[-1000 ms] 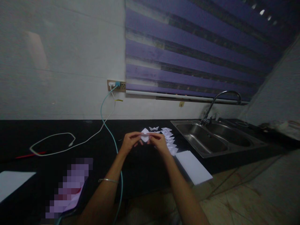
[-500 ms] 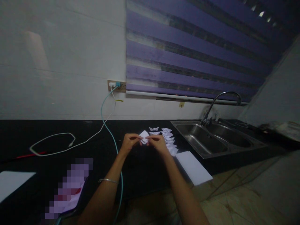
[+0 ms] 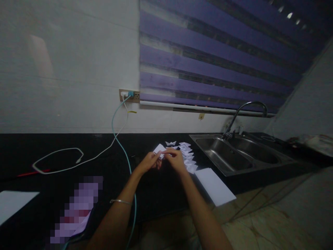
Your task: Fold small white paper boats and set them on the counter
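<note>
Indoors: black counter (image 3: pixel 161 189), steel sink (image 3: pixel 229 156) at right, purple blind (image 3: pixel 208 62) above; left hand (image 3: pixel 148 162), right hand (image 3: pixel 177 160) both pinching folded paper (image 3: pixel 159 149).

Kitchen: sink (image 3: pixel 234 154), faucet (image 3: pixel 247 111), countertop (image 3: pixel 65 142)

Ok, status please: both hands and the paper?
Hands: left hand and right hand both pinch small white folded paper. Row of folded white paper pieces close beside.

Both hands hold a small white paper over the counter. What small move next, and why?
Probably pinch the current crease tight: the left hand and right hand both grip the small white paper in the air, one corner sticking up, and similar folded pieces lie in a row beside on the black counter.
</note>
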Tool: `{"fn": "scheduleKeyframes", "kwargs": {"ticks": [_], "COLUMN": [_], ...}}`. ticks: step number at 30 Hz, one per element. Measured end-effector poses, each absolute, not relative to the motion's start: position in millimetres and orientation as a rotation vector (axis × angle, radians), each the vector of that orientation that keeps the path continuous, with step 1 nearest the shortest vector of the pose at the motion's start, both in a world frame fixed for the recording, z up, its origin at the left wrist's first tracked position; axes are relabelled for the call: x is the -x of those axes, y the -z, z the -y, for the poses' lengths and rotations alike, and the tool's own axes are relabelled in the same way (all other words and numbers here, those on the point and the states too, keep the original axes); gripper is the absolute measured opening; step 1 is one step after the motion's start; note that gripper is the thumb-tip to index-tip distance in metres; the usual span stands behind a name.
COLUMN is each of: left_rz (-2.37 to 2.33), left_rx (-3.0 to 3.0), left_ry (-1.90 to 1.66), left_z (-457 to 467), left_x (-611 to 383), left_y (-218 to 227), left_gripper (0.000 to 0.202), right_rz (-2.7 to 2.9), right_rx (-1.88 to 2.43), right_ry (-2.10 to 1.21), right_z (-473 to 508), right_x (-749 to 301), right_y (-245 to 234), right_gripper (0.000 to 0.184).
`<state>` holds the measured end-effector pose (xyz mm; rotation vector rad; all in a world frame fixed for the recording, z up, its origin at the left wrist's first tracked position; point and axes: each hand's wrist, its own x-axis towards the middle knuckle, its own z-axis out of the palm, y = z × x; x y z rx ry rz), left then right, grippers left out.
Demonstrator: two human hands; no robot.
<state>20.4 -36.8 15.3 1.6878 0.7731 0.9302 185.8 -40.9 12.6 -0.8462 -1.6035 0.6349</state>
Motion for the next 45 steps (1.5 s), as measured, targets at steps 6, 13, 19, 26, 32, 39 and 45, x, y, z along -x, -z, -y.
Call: {"fn": "scheduleKeyframes", "kwargs": {"ticks": [6,13,19,26,32,39,45], "left_rz": [-0.817,-0.773,-0.774,-0.774,-0.755,-0.929,-0.944], "left_rx": [-1.783,-1.782,-1.858,-1.829,-1.755,-1.896,-1.934], "left_ry": [-0.973,-0.976,-0.899,-0.852,-0.912,-1.02,-0.991], "left_z": [40.0,41.7,42.7,44.2,35.7,33.3,32.9], "left_x": [-17.5,-21.0,-21.0,-20.7,-20.6,-17.1,-18.3], "left_y": [-16.7,-16.5,-16.6,-14.9,-4.9,-0.2,-0.5], "left_gripper": [0.066,0.059,0.062,0.058,0.065,0.055,0.061], "right_rz": [1.58,1.33,1.538,1.567,1.533,1.5,1.505], "right_rx": [0.787,0.859,0.952,0.917,0.883,0.912,0.933], "right_ry": [-0.823,-1.102,-0.974,-0.979,-1.043,-1.022,-1.126], "right_z": [44.6,36.6,34.6,39.1,39.2,36.3,38.4], "right_x": [-187.8,-185.4,-188.0,-192.4,-193.2,-192.6,-190.4], "right_y": [-15.1,-6.0,-1.5,-6.6,-6.6,-2.9,-0.8], "right_gripper": [0.019,0.028,0.032,0.027,0.03,0.028,0.033]}}
